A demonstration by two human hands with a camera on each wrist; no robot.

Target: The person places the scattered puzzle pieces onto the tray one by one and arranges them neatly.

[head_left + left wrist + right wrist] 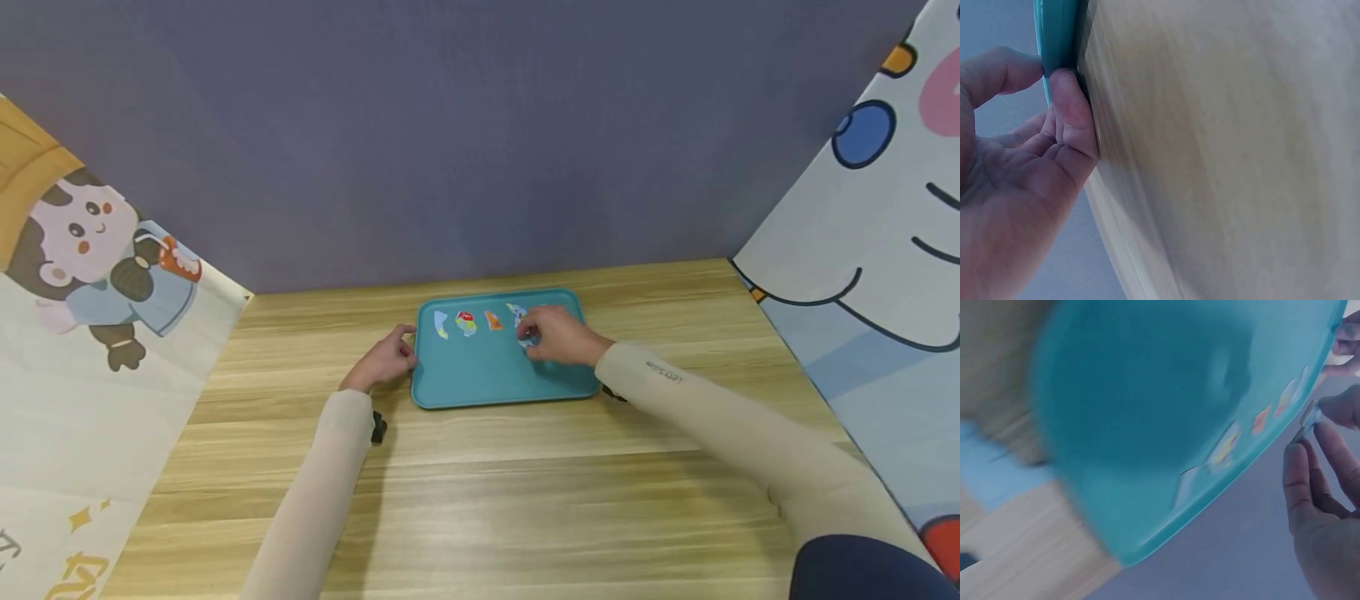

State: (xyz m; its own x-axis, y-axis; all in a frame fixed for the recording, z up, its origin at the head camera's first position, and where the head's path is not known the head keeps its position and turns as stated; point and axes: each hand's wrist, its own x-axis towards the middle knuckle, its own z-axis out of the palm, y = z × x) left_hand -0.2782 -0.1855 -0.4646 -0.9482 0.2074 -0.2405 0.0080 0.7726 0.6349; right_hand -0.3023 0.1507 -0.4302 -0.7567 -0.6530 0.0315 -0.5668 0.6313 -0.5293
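Note:
A turquoise tray (472, 379) lies on the wooden table with a row of flat, irregular coloured pieces near its far edge. From the left come a pale blue piece (440, 323), a red and yellow piece (466, 324), an orange piece (493, 321) and a blue and yellow piece (516, 311). At the tray's left rim, my left hand (385, 360) pinches the edge between thumb and curled fingers. My right hand (561, 336) is over the right part of the tray and pinches a small, thin, flat piece (1310, 419), held tilted above the tray in the right wrist view.
A plain grey-blue wall (480, 167) rises behind the table (525, 500). Panels with cartoon drawings stand on both sides, such as the left panel (97, 417). At the right end of the row lies another pale piece (1185, 485), partly hidden in the head view.

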